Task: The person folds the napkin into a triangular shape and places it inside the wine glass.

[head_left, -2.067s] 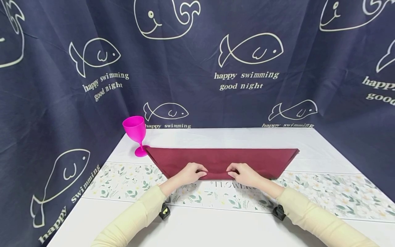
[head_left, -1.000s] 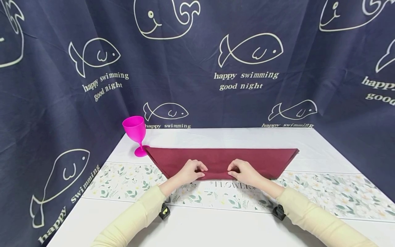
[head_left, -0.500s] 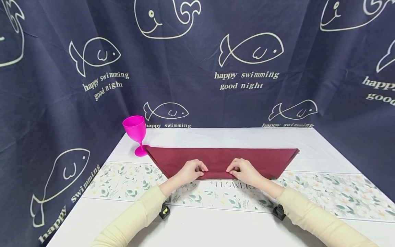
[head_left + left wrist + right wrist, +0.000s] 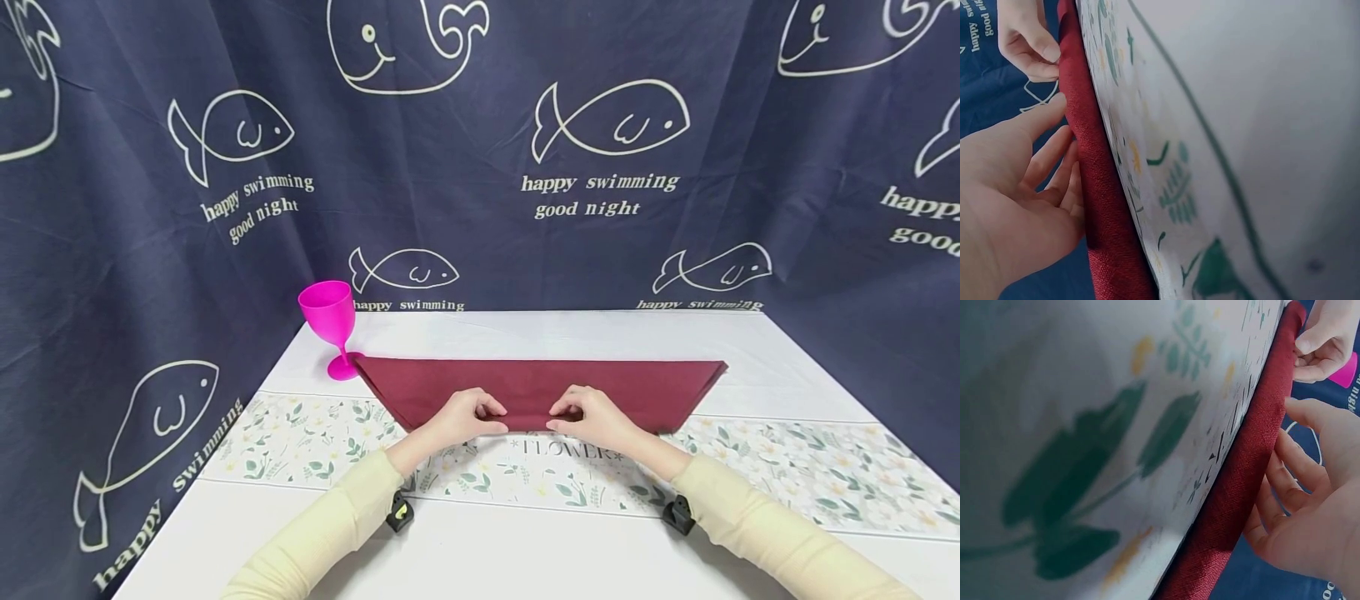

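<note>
Burgundy cloth fills the middle of the head view: a folded napkin [image 4: 536, 392] lying flat on the table [image 4: 570, 333], and both hands work its near edge. The left hand [image 4: 463, 419] sits just left of centre, fingers curled, thumb and fingertips pinching the folded hem. The right hand [image 4: 596, 419] mirrors it just right of centre, pinching the same hem; a short stretch of cloth shows between the two. In the left wrist view the left hand [image 4: 1013, 206] lies against the cloth's thick fold [image 4: 1100, 206] with fingers bent onto it, and the right hand [image 4: 1025, 37] shows at the upper left of that frame. In the right wrist view the right hand [image 4: 1310, 506] curls onto the fold [image 4: 1241, 481] in the same way.

The napkin's long axis runs left to right across the frame; its far edge is longer than the near one, and the ends slant inward toward the hands, the right tip pointing to the frame's right.

A pink goblet [image 4: 332, 327] stands upright at the napkin's left tip, its foot touching or just beside the cloth; nothing can be seen inside it. A floral runner [image 4: 780, 475] printed "FLOWER" crosses the table beneath the wrists. Behind hangs a navy curtain [image 4: 480, 150] with fish and whale outlines.
</note>
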Demonstrator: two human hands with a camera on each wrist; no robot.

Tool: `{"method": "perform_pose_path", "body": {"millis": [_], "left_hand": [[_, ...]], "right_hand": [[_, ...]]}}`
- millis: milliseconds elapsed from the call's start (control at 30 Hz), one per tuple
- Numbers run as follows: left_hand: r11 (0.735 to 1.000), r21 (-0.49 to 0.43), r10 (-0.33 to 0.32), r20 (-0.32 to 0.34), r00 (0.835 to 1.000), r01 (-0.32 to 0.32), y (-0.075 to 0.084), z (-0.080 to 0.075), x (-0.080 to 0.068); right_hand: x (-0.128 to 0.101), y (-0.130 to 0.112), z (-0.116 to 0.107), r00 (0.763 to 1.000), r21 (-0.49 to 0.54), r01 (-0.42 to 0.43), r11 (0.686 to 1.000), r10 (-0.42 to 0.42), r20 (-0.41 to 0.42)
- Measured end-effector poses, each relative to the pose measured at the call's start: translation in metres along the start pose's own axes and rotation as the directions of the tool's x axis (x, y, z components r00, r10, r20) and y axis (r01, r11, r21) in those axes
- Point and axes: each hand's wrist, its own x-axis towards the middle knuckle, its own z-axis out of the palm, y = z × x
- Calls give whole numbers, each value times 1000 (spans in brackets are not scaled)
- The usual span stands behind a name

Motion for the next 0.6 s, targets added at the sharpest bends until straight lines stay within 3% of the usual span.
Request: {"method": "perform_pose_path", "body": {"millis": [600], "left_hand": [[999, 36, 17, 78, 997, -20, -1, -2, 0]], "right_hand": [[0, 6, 3, 999, -49, -3, 999, 5, 34]]}}
